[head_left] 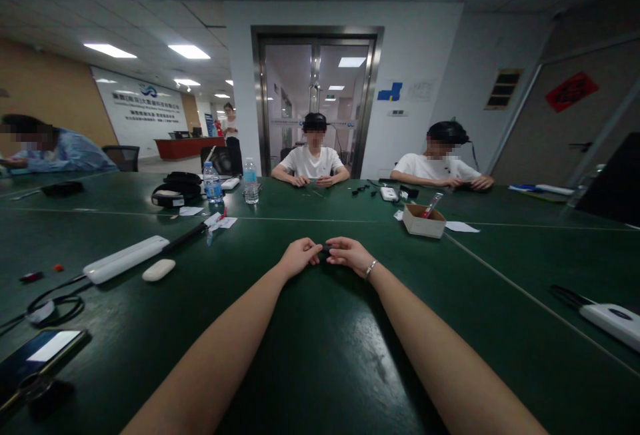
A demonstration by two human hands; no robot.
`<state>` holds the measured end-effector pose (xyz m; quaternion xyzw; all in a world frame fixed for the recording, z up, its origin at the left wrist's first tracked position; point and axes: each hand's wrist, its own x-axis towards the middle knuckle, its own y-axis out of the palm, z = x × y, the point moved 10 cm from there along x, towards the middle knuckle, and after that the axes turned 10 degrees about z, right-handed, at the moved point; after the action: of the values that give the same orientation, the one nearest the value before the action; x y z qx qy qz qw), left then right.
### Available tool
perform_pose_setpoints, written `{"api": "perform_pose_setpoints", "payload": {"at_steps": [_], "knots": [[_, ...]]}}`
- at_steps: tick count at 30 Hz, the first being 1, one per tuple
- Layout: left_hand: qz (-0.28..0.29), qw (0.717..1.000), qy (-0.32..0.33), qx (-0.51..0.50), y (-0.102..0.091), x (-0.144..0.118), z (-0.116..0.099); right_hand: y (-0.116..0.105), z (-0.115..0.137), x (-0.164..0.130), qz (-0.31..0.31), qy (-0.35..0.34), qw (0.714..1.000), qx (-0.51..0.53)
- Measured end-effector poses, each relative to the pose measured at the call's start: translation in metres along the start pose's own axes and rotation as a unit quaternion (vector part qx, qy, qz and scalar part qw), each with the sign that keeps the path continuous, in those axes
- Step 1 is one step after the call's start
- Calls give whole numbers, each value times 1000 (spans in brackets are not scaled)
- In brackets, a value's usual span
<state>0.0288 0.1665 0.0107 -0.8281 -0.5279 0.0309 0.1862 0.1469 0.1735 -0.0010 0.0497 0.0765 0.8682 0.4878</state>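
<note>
Both my arms reach forward over the dark green table. A small black object is pinched between my two hands, just above or on the tabletop; its kind is too small to make out. My left hand has its thumb and fingers closed on the object's left end. From the other side my right hand, with a silver bracelet at the wrist, grips the right end. The fingers cover most of the object.
Left lie a white power strip, a white oval case, and a phone. Farther off stand two water bottles and a small box. A white device lies right. Two people sit opposite.
</note>
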Motion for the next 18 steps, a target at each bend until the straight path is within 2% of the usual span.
{"api": "perform_pose_setpoints", "payload": {"at_steps": [18], "knots": [[-14, 1000, -17, 17, -7, 3, 7, 10, 6, 0, 16, -31, 999, 13]]}}
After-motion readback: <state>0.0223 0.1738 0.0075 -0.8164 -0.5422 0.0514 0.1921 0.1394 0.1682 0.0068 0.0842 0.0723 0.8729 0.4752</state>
